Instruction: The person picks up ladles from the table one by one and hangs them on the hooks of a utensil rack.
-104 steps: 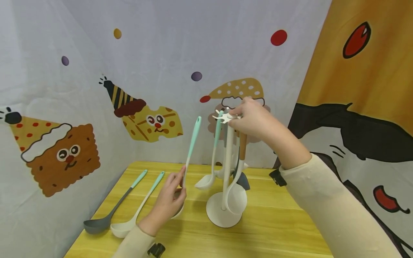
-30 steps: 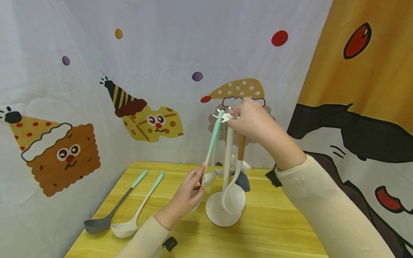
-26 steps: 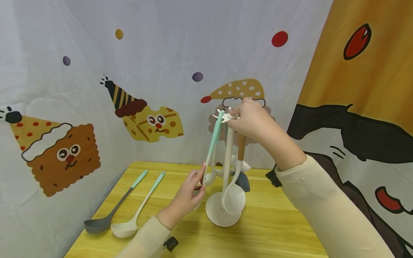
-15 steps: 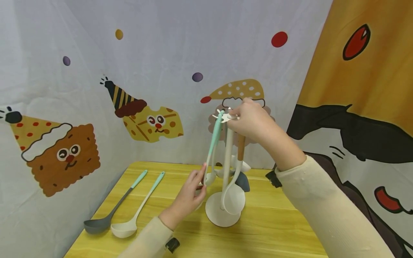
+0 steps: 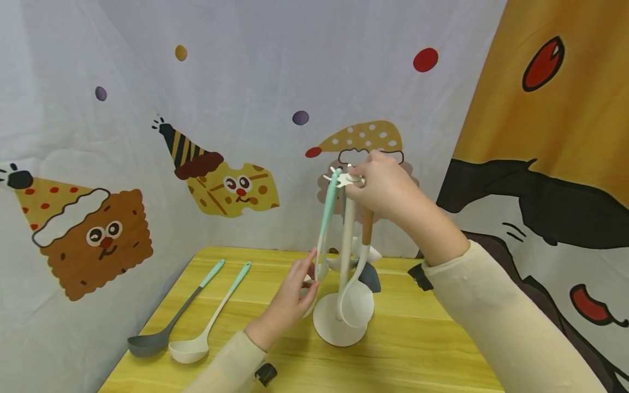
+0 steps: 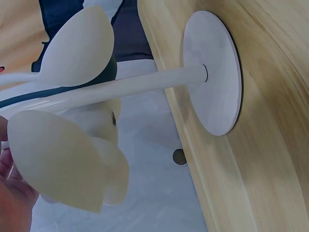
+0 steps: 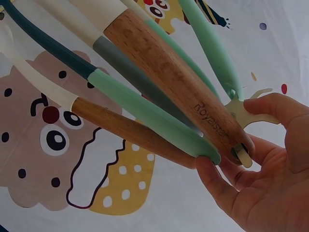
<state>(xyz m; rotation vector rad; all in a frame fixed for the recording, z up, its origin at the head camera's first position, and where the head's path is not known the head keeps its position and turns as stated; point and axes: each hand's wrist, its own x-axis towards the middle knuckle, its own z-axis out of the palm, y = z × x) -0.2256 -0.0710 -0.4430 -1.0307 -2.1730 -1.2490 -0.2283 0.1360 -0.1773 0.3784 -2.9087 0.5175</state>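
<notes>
My left hand [image 5: 285, 300] grips the white shaft of a ladle with a mint handle [image 5: 330, 204]. The top of that handle is at a hook of the white utensil stand [image 5: 348, 234]. Its cream bowl [image 6: 53, 162] shows beside the hand in the left wrist view; in the head view the fingers partly cover it. My right hand [image 5: 385, 183] holds the hooked top [image 7: 238, 110] of the stand, thumb on one prong and fingers near the hanging handles. Nearest it hangs a white ladle [image 5: 357, 304] with a wooden handle [image 7: 178, 82].
A grey ladle [image 5: 149, 344] and a cream ladle [image 5: 189, 349], both mint-handled, lie on the left of the wooden table [image 5: 413, 349]. Several other utensils hang on the stand, including one with a dark blue head [image 5: 369, 277]. A printed cloth [image 5: 236, 65] hangs behind.
My left hand has carried the mint-handled ladle rightward to the stand, and its handle top has met a hook. Lately its lower end shifted slightly right. The right hand has stayed at the stand's top.
</notes>
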